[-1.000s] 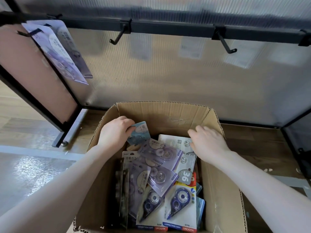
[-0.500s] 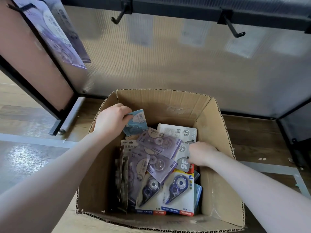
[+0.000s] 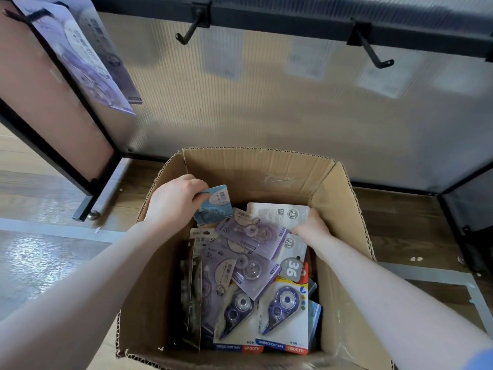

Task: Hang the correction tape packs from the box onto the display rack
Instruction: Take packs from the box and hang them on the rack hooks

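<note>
An open cardboard box (image 3: 256, 169) on the floor holds several correction tape packs, purple, white and blue. My left hand (image 3: 173, 200) grips a blue pack (image 3: 214, 202) at the box's back left. My right hand (image 3: 310, 227) is deep in the box at the right, its fingers curled round the edge of a grey-white pack (image 3: 277, 213); the fingertips are hidden. Above, the black rack bar carries two bare hooks (image 3: 188, 33) (image 3: 373, 53). Two purple packs (image 3: 88, 62) hang on a hook at the upper left.
The rack's black frame leg (image 3: 53, 153) slants down on the left to a foot on the wooden floor. A translucent ribbed panel (image 3: 293, 108) backs the rack behind the box. Another dark frame post (image 3: 458, 231) stands at the right.
My right hand has dropped from the box's upper right edge down among the packs and closed on the grey-white one. My left hand kept hold of the blue pack. The view tilted downward.
</note>
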A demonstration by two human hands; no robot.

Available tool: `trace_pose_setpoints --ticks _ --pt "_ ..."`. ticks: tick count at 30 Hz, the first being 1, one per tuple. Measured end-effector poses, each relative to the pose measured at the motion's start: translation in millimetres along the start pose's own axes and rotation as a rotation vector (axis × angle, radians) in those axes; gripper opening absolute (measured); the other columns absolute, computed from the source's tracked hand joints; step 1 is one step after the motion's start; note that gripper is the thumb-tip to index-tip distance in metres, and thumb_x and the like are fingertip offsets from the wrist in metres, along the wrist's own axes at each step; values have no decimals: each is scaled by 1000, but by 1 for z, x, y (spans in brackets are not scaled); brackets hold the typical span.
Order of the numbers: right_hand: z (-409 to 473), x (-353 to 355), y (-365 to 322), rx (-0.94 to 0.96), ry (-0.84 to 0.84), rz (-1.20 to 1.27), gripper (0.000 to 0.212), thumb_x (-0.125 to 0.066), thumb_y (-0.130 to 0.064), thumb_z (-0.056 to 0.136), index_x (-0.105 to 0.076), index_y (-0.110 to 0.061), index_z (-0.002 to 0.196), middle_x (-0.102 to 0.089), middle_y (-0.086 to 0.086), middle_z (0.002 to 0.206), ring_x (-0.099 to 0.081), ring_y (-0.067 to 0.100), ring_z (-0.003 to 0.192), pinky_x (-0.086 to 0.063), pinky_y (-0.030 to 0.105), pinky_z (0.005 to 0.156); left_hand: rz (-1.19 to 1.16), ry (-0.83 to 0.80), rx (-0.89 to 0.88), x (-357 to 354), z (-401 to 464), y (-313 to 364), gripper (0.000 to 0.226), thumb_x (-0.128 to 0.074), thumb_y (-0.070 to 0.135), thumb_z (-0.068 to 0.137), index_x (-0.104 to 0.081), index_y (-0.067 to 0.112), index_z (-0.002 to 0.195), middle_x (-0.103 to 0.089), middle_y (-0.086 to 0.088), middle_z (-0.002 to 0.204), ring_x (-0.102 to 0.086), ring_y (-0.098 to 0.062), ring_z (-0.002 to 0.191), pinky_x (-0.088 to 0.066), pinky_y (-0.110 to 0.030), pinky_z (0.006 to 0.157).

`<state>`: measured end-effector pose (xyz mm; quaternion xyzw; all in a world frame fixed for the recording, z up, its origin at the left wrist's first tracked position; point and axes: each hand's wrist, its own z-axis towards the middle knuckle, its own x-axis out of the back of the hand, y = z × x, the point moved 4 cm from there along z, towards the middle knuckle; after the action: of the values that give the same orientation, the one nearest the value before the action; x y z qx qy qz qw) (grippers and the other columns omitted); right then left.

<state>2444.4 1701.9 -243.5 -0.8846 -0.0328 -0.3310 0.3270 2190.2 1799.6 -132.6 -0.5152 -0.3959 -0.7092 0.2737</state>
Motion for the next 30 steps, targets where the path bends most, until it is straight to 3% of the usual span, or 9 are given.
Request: trace_pose_setpoints --ticks 6,9,11,13,18,20,25,28,30 --pt "-1 4 -6 4 88 25 44 -67 -5 74 -52 -3 115 -62 17 111 -61 31 100 -51 35 80 4 -4 -10 -1 -1 -2 23 -54 26 93 -67 15 107 -64 -3 105 -59 -20 91 -33 -22 56" --pt "-8 7 -17 193 152 -130 62 -60 -9 85 -33 -17 141 -55 12 127 -56 32 110 -47 39 90 6 -2 -14 -1 -1 -2 23 -54 25 93 -68 14 107 -64 -4 105 -59 -20 91 -29 -18 52" --pt "-17 11 -26 325 149 -164 67 -54 -9 88 -25 -32 144 -62 7 106 -61 30 90 -50 38 78 1 4 -14 0 0 -3 23 -54 25 93 -68 14 106 -64 -4 105 -59 -20 91 -30 -20 54" --pt "-23 16 -31 413 138 -176 57 -48 -6 88 -40 -37 135 -59 -2 85 -55 22 71 -46 32 65 -1 5 -12 -1 1 -3 23 -53 25 93 -67 14 107 -64 -4 105 -59 -20 92 -30 -19 53" --pt "-36 33 -46 457 88 -218 24 -49 -12 86 -74 -10 88 -72 9 97 -63 28 80 -51 36 75 -17 2 1 0 1 -1 25 -52 26 93 -67 14 109 -64 -3 106 -58 -18 92 -26 -12 53" --pt "-41 37 -53 464 24 -259 25 -50 -7 84 -74 -5 92 -70 12 103 -59 24 73 -51 33 74 -20 -4 5 2 1 -1 25 -52 26 93 -67 14 109 -63 -3 106 -58 -18 91 -28 -14 53" --pt "-58 47 -64 629 -25 -657 47 -44 5 87 -66 -23 117 -61 4 124 -55 23 110 -45 28 88 -20 7 22 9 0 3 24 -52 27 93 -67 14 109 -63 -2 105 -57 -18 92 -25 -10 52" --pt "-67 58 -73 705 22 -673 32 -54 -5 88 -70 -24 108 -67 2 108 -56 22 105 -46 30 83 -14 26 36 15 1 5 25 -51 27 94 -66 15 110 -62 -2 104 -57 -19 92 -29 -20 53" --pt "-76 69 -82 719 60 -583 14 -64 -17 84 -72 -27 91 -64 -9 82 -58 17 88 -45 26 67 -18 34 44 19 1 6 26 -50 26 95 -66 14 111 -62 -2 104 -57 -20 91 -34 -24 59"
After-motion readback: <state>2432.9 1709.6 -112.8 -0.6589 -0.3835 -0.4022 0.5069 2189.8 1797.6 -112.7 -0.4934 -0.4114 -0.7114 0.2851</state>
